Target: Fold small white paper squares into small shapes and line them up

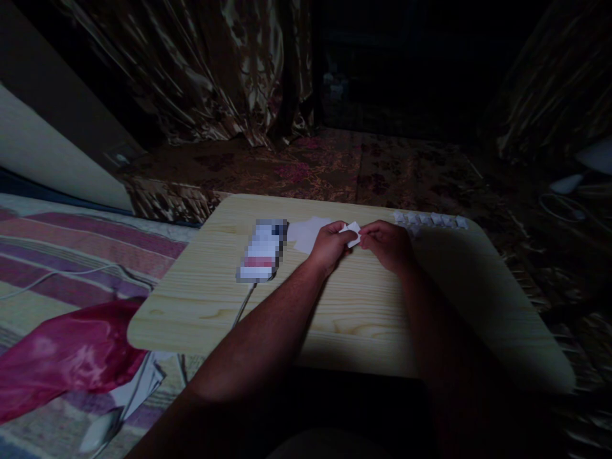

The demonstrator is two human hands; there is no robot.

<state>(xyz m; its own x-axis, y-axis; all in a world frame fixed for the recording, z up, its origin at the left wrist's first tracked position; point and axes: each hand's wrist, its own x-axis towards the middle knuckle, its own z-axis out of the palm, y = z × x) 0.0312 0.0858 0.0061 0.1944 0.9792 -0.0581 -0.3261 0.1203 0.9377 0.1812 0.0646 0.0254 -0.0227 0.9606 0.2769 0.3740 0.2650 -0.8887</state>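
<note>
Over the light wooden table (363, 306), both hands meet at a small folded piece of white paper (352, 233). My left hand (329, 245) is closed on its left side, thumb lying on top. The fingers of my right hand (386, 245) pinch its right edge. White paper sheets (304, 233) lie flat just left of my left hand. Beyond my right hand, several small folded white paper pieces (430, 220) stand in a row along the table's far edge. A few more lie partly hidden behind that hand.
A phone (262, 250), its screen blurred, lies at the table's left with a white cable (245, 305) plugged in. Pink shiny fabric (81, 350) rests on the striped bedding (29, 242). Patterned curtains (258, 70) hang behind. A lamp (568, 182) is at far right.
</note>
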